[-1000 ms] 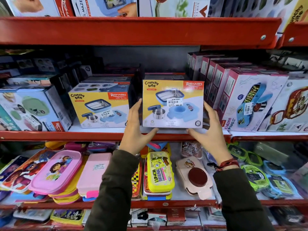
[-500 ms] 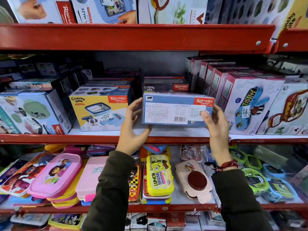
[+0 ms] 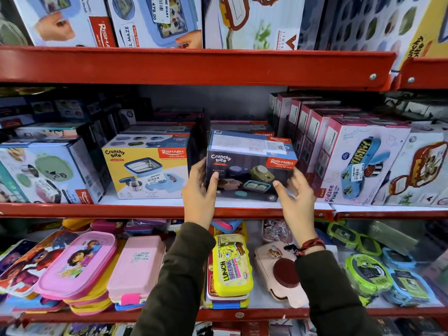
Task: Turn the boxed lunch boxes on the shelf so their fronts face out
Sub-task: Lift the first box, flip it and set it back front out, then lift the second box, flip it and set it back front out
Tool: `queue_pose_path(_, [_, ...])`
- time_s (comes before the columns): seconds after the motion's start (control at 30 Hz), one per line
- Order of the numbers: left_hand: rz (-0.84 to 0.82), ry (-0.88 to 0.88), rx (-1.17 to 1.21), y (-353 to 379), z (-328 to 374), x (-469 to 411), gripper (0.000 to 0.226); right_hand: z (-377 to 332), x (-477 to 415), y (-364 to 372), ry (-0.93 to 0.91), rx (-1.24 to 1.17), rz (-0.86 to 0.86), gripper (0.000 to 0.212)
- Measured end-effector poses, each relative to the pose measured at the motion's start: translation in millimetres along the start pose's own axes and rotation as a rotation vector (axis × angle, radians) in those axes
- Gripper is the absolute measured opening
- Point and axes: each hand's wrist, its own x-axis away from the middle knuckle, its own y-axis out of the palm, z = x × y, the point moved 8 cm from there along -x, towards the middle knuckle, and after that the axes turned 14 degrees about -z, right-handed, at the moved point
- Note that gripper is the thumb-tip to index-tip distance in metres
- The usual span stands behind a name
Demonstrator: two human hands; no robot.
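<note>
A Crunchy Bite lunch box carton [image 3: 244,166] sits in the middle of the red middle shelf [image 3: 121,210]. Its dark printed side faces out and its blue barcode side faces up. My left hand [image 3: 198,197] grips the carton's left edge, thumb on the front. At the lower right corner my right hand [image 3: 299,202] holds it loosely, fingers spread. To the left a second Crunchy Bite carton [image 3: 145,170] stands with its yellow front facing out. I cannot tell whether the held carton rests on the shelf or hangs just above it.
Pink-topped Kidzee Plus cartons [image 3: 358,163] stand close on the right, and a green lunch box carton [image 3: 46,173] on the far left. More cartons are stacked behind. The upper shelf [image 3: 194,66] hangs low overhead. Loose plastic lunch boxes [image 3: 77,263] fill the shelf below.
The carton has been rolled in both hands: the yellow front showed first, then the blue barcode side, and now the dark side faces out with the barcode on top. My right hand's grip has loosened.
</note>
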Motion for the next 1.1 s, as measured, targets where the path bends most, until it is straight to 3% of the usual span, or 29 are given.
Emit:
queue_pose_path(0.2, [0.024,-0.122,-0.094,2.3,-26.6,-11.1,0.044,2.8,-13.0,6.3,0.029,0.137,0.012,0.053])
queue_pose_path(0.57, [0.020,-0.140,-0.172,6.7,-24.9,-13.3,0.049,2.2,-16.5,7.5,0.063,0.194,0.008,0.052])
queue_pose_path(0.67, [0.068,-0.117,-0.176,1.7,-14.6,-2.1,0.053,-8.7,-4.7,3.9,0.016,0.174,0.127,0.050])
queue_pose_path(0.8, [0.172,-0.015,-0.149,-19.9,6.0,16.0,0.040,-32.9,14.7,9.6,-0.129,0.143,0.265,0.033])
queue_pose_path(0.97, [0.263,0.135,-0.245,-55.9,23.6,25.3,0.032,-59.3,21.6,67.2,-0.232,0.064,0.119,0.026])
queue_pose_path(1.1, [0.359,0.142,-0.363,-98.2,21.7,25.0,0.050,-59.9,19.2,136.5,-0.130,0.094,-0.149,0.035])
